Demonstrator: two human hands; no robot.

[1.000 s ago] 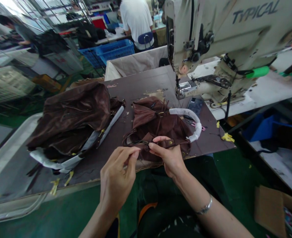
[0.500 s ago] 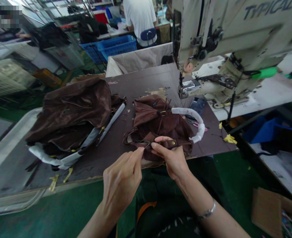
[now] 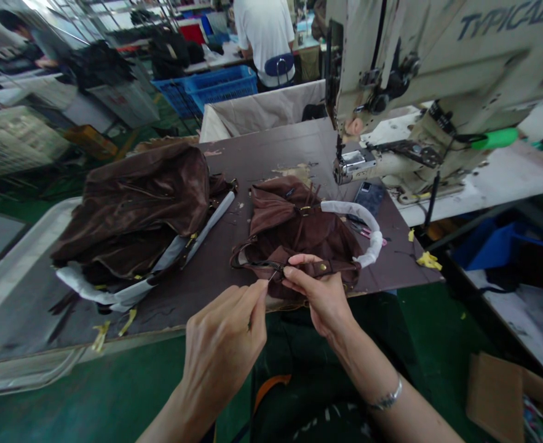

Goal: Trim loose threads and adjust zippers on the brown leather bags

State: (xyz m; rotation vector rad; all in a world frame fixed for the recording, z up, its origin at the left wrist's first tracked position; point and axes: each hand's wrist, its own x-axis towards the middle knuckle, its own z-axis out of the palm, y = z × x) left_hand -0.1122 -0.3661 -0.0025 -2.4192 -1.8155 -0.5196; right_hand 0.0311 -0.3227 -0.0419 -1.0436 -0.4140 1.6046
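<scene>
TYPICAL (on the sewing machine (image 3: 437, 61))

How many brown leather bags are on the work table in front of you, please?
2. One brown leather bag lies on the left of the work table; a second brown leather bag lies mid-table, held by the left hand and right hand.

The leather bag (image 3: 294, 237) is deep chocolate brown, its handle sheathed in white wrap (image 3: 350, 215); the bench (image 3: 257, 147) is dark brown, the sewing machine (image 3: 437, 67) cream, the crates (image 3: 220, 86) bright blue.
</scene>
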